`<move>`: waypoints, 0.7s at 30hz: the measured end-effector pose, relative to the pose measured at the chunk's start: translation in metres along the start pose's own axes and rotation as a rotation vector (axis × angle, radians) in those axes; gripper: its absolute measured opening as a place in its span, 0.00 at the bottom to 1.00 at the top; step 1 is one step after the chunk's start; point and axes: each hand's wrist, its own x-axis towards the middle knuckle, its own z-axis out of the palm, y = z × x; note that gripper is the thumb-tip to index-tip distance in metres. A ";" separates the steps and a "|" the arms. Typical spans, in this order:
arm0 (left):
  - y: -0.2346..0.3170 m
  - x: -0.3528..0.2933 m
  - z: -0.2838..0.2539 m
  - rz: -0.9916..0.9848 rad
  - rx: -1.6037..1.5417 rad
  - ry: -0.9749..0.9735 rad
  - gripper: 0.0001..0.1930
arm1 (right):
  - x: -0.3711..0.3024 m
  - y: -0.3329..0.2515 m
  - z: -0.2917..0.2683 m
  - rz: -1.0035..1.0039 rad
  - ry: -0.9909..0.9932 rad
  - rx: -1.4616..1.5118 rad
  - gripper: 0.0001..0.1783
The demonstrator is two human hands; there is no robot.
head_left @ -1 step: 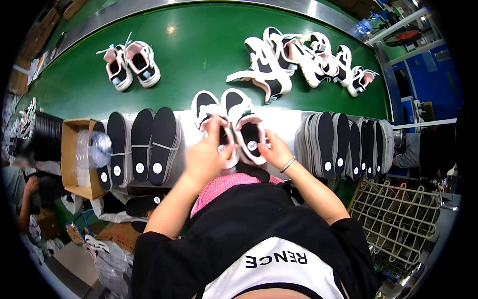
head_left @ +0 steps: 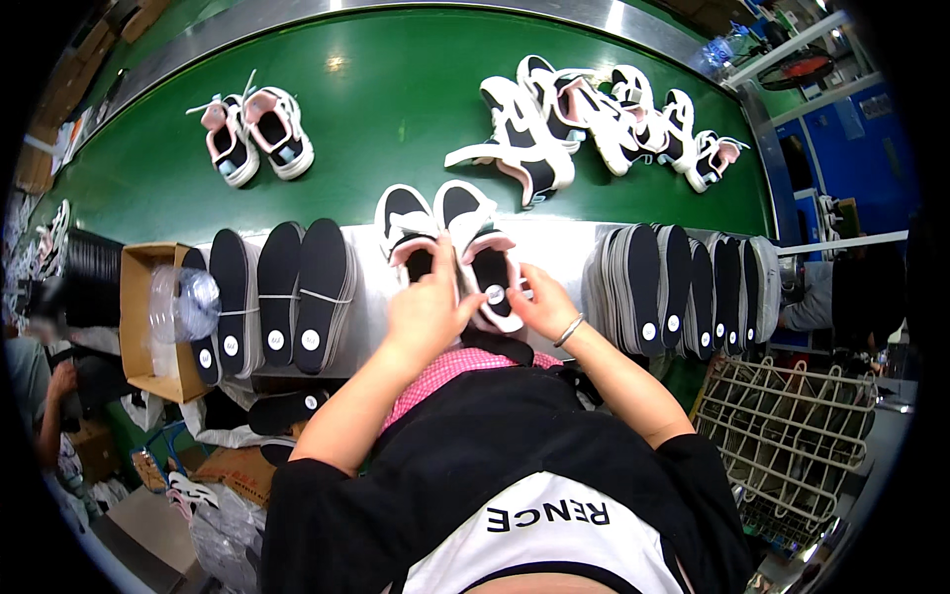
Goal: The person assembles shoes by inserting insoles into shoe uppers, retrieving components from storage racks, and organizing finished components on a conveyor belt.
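Two white, black and pink sneakers stand side by side in front of me, toes pointing away. My left hand is closed on the inner collar edge of the right-hand sneaker, its thumb at the opening and its index finger stretched up between the shoes. On that shoe's outer heel edge, my right hand pinches the collar. A black insole with a round white sticker shows inside. The left-hand sneaker sits beside it, partly covered by my left hand.
Stacks of black insoles line the metal ledge, left and right. A cardboard box holds a clear plastic container. Beyond, the green surface carries a sneaker pair and several more. A wire basket stands right.
My left hand has shifted from over the left-hand sneaker to the inner edge of the right-hand one. My right hand has moved slightly along the collar.
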 end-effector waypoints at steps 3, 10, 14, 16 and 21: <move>0.002 0.025 0.035 0.089 0.031 0.061 0.37 | -0.004 -0.005 -0.009 0.046 -0.048 0.035 0.18; -0.037 0.089 -0.008 0.013 -0.064 0.267 0.32 | 0.047 0.021 -0.044 -0.190 0.273 -0.488 0.19; -0.068 0.152 -0.065 -0.134 0.030 0.302 0.34 | 0.108 0.007 -0.052 -0.202 0.398 -0.669 0.25; -0.074 0.166 -0.076 -0.038 -0.058 0.455 0.33 | 0.132 0.005 -0.052 -0.076 0.371 -0.851 0.32; -0.088 0.151 -0.033 0.108 -0.270 0.596 0.26 | 0.175 0.011 -0.050 0.107 0.287 -1.022 0.37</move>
